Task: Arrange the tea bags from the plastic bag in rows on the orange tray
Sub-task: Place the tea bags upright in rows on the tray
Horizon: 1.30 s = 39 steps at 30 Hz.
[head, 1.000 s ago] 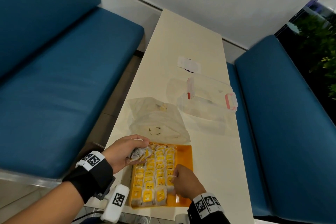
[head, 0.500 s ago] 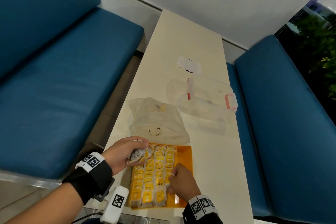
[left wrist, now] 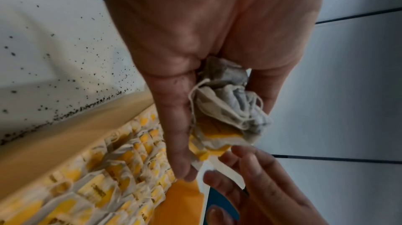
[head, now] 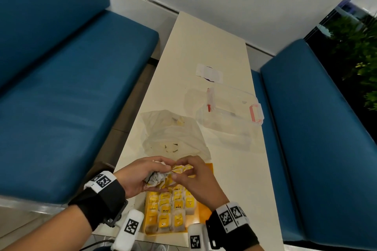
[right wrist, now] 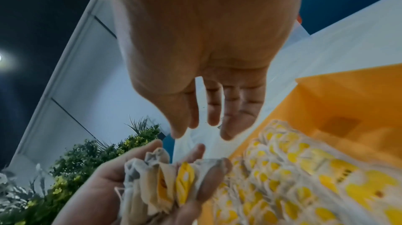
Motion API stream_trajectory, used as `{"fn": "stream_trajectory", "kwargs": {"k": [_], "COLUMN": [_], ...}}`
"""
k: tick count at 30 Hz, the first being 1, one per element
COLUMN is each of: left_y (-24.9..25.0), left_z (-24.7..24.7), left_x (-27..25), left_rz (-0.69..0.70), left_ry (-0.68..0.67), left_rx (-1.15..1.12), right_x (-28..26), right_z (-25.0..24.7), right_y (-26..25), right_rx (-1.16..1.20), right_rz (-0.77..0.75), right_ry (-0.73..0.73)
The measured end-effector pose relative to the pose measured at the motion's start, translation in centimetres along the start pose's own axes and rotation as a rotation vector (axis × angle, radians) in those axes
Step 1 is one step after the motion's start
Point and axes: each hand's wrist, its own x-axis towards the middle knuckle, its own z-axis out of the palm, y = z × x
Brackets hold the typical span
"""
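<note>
My left hand [head: 151, 173] grips a crumpled bunch of tea bags [head: 158, 179] above the far end of the orange tray [head: 202, 213]. My right hand [head: 176, 170] meets it from the right, and its thumb and forefinger pinch one yellow-tagged tea bag [head: 185, 168] at the edge of the bunch. Several tea bags [head: 169, 210] lie in neat rows on the tray. The clear plastic bag [head: 173, 134] lies nearly flat just beyond the hands. The left wrist view shows the bunch [left wrist: 226, 108] in the curled fingers. In the right wrist view, the bunch [right wrist: 156, 185] sits under my right fingertips.
A clear lidded box with red clips [head: 230, 108] stands to the right of the plastic bag, with a white slip [head: 209, 72] further back. The narrow cream table [head: 234, 169] runs between two blue benches [head: 61, 108] [head: 326, 128]. The tray's right strip is bare.
My right hand has lifted off the rows on the tray and come up to the bunch in my left hand. The left hand has shifted slightly right.
</note>
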Motion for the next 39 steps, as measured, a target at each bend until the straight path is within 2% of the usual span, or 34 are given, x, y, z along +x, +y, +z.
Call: {"fn": "stream_trajectory", "kwargs": {"k": [2,4,14,18,24,39], "left_y": [0.0,0.0,0.3,0.5,0.9,1.0], "left_z": [0.1,0.1,-0.2,-0.2,0.2,-1.4], "left_x": [0.1,0.1,0.1,0.1,0.1,0.0], "left_rz": [0.003,0.004,-0.02,-0.022,-0.024,0.028], "left_ry": [-0.025,-0.027,-0.062,-0.077,-0.101,-0.057], "left_rx": [0.03,0.038,0.085,0.121,0.153,0.103], "right_x": [0.2,0.4,1.0,0.9,0.8,1.1], "right_z": [0.3,0.7,1.1,1.0,0.9,0.2], "right_y": [-0.2,0.0,0.7,0.3,-1.0,0.1], "right_rx": [-0.02,-0.029,-0.254,-0.27,-0.254,-0.236], "right_rz": [0.035,0.044,-0.072,-0.122,-0.169,-0.017], "right_ry": [-0.069,-0.062,-0.251,-0.226,-0.266,-0.153]}}
